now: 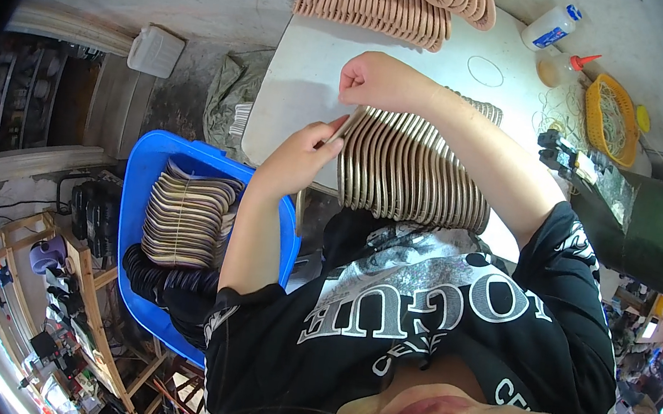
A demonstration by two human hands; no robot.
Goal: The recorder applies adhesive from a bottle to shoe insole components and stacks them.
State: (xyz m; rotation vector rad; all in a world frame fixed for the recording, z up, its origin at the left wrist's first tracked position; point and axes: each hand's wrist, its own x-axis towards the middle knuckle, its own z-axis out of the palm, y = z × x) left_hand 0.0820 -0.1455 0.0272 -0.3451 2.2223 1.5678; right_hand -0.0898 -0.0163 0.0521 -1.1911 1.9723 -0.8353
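A row of curved brown pieces [416, 172] was stood along the near edge of the white desk [290, 105]. An end piece [348, 127] was pinched in the left hand [296, 156]; the right hand [373, 80] was curled nearly closed, its contents hidden. By a hard tug, the row might be toppled off that edge.

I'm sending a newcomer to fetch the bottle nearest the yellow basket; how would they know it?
Find the white table, then its far right part. Between the white bottle and the yellow basket is the wanted bottle. Its pointed red tip sets it apart from the blue-capped one.
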